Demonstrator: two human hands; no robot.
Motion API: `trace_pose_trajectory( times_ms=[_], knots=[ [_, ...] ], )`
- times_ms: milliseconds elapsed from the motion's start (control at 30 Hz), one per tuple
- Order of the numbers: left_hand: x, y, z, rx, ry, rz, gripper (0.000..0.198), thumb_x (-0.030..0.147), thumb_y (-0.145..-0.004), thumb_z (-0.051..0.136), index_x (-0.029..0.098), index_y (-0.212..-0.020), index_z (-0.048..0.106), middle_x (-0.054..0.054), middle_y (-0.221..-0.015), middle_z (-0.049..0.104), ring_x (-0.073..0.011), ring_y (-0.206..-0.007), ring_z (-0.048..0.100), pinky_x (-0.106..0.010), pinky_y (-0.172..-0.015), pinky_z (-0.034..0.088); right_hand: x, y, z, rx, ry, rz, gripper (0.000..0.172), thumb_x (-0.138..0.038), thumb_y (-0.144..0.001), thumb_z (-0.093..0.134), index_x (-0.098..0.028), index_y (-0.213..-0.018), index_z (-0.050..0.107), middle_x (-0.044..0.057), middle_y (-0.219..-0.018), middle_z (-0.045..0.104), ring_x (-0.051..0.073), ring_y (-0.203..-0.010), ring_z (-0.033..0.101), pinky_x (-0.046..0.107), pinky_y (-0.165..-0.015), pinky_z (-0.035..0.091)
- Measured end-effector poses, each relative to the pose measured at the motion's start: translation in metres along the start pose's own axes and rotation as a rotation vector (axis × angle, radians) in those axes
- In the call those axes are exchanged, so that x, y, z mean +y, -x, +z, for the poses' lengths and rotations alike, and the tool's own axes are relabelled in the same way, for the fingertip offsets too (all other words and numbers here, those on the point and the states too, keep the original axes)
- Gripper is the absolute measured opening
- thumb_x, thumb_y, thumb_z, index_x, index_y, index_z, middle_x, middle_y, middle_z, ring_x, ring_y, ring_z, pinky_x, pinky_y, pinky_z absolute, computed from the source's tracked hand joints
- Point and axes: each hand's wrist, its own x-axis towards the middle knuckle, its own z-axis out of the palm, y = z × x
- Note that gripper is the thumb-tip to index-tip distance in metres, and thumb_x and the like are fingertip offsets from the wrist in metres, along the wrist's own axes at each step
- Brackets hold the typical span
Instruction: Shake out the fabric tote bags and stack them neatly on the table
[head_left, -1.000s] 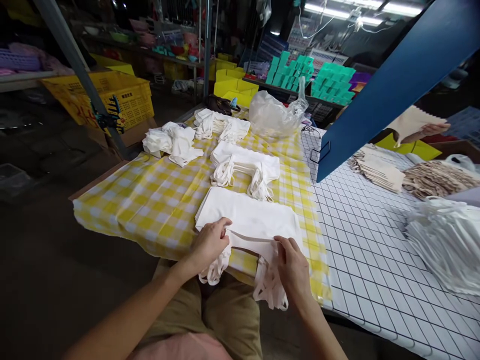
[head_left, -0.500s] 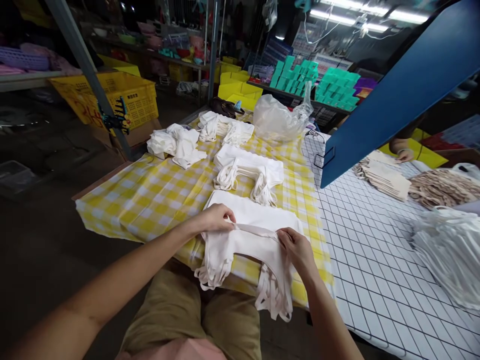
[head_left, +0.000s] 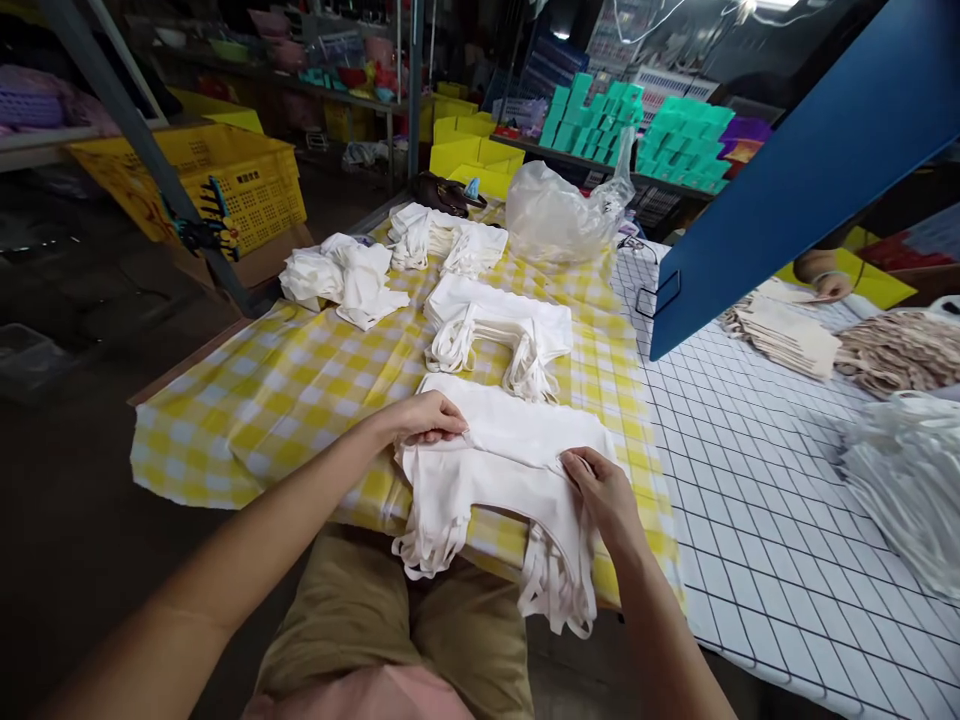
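A stack of white strappy tops point(head_left: 517, 425) lies in front of me at the near edge of the table, its thin straps hanging toward my lap. My left hand point(head_left: 429, 417) pinches the cloth of the uppermost top at its left side. At the right side, my right hand point(head_left: 598, 484) grips the same cloth between thumb and fingers. A crease runs across the fabric between the two hands. Just beyond lies a second neat stack of white tops point(head_left: 499, 315), straps toward me.
Yellow checked cloth point(head_left: 300, 400) covers the table. Farther back are a crumpled white pile point(head_left: 341, 275), another white stack point(head_left: 450, 238) and a clear plastic bag point(head_left: 555, 215). A blue panel point(head_left: 795, 180) slants over the right-hand grid-patterned table point(head_left: 757, 480). Another person's hand point(head_left: 831, 287) rests near beige garments point(head_left: 787, 335).
The cloth edge lifted between my hands has gone down and lies flatter on the stack. Both hands stay on the fabric; the view has shifted slightly.
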Motion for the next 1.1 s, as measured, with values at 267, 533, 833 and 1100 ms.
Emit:
trace_pose_trajectory(
  times_ms=[267, 533, 833, 1100],
  knots=[
    [-0.013, 0.066, 0.027, 0.147, 0.189, 0.111, 0.040, 0.025, -0.064, 0.068, 0.014, -0.100, 0.055, 0.008, -0.050, 0.049, -0.0040, -0.038, 0.043, -0.015, -0.038, 0.033, 0.011, -0.001, 0.003, 0.009, -0.208, 0.037, 0.030, -0.045, -0.063, 0.064, -0.017, -0.075, 0.062, 0.001, -0.069, 0.059, 0.014, -0.066, 0.050, 0.024, -0.058, 0.037],
    [-0.041, 0.109, 0.058, 0.248, 0.528, 0.166, 0.045, 0.024, -0.068, 0.066, 0.015, -0.109, 0.050, 0.003, -0.060, 0.057, -0.0081, -0.054, 0.054, -0.018, -0.052, 0.043, -0.001, 0.024, -0.011, -0.054, -0.564, 0.127, 0.047, -0.039, -0.060, 0.074, -0.022, -0.100, 0.057, -0.006, -0.057, 0.047, 0.008, -0.051, 0.039, 0.022, -0.050, 0.032],
    [-0.043, 0.116, 0.061, 0.325, 0.624, 0.226, 0.043, 0.024, -0.067, 0.068, 0.015, -0.106, 0.052, 0.002, -0.061, 0.058, -0.0085, -0.056, 0.054, -0.016, -0.052, 0.041, 0.004, 0.096, -0.038, -0.092, -0.682, 0.227, 0.039, -0.040, -0.067, 0.069, -0.022, -0.100, 0.058, -0.005, -0.060, 0.049, 0.011, -0.057, 0.045, 0.025, -0.057, 0.037],
    [-0.043, 0.128, 0.044, 0.144, 0.021, 0.038, 0.040, 0.040, -0.067, 0.064, 0.019, -0.100, 0.059, -0.001, -0.072, 0.063, -0.0171, -0.071, 0.060, -0.025, -0.063, 0.046, 0.023, 0.122, -0.061, -0.302, -0.280, 0.184, 0.041, -0.049, -0.069, 0.063, -0.020, -0.098, 0.065, 0.005, -0.080, 0.065, 0.020, -0.076, 0.059, 0.031, -0.068, 0.045]
  ],
)
